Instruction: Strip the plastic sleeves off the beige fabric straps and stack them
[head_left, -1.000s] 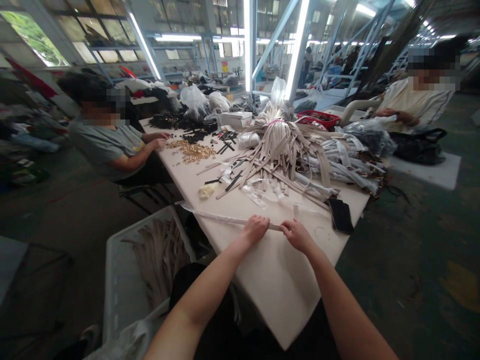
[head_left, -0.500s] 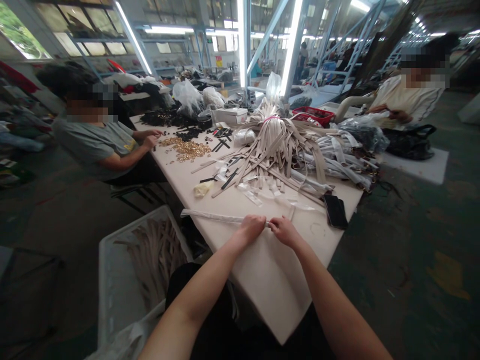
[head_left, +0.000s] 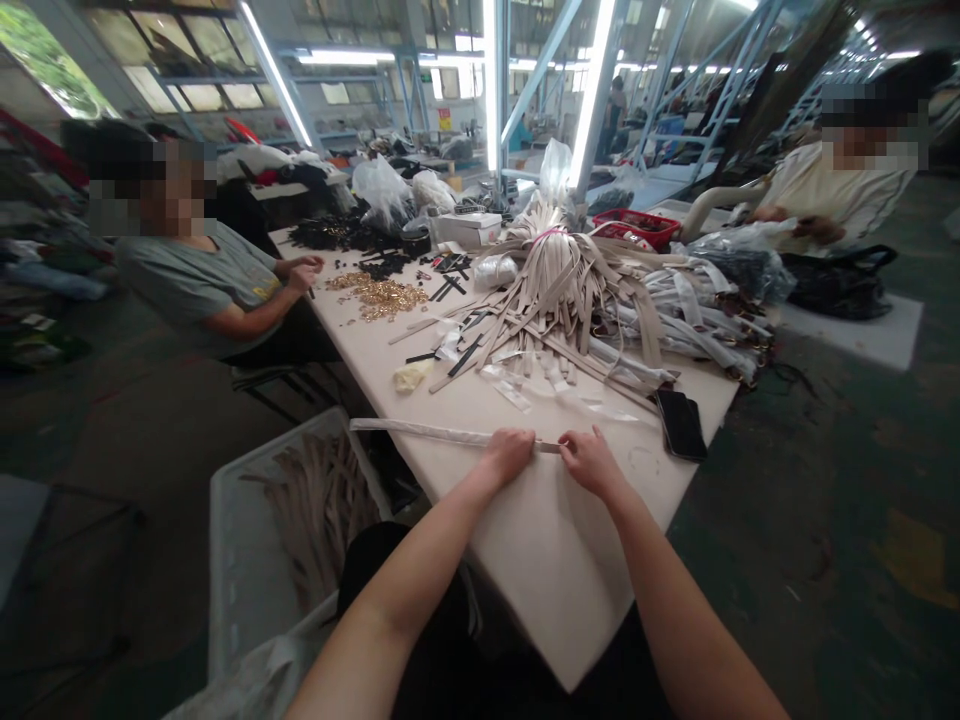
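A long pale strap in a clear sleeve (head_left: 427,432) lies across the near part of the white table (head_left: 540,540), its left end past the table's edge. My left hand (head_left: 508,453) is closed on it and my right hand (head_left: 590,460) pinches its right end a little apart. Beyond my hands lies a large heap of beige straps (head_left: 559,285) with loose clear wrappers (head_left: 540,385) at its foot.
A black phone (head_left: 681,423) lies at the right table edge. A white bin of straps (head_left: 300,520) stands on the floor at my left. A seated person in grey (head_left: 202,280) handles gold hardware (head_left: 382,295). Another person (head_left: 825,195) sits at the far right, near a red basket (head_left: 637,228).
My hands have drawn slightly apart along the strap, after closing together half a second ago. The strap's left end has shifted a little leftward.
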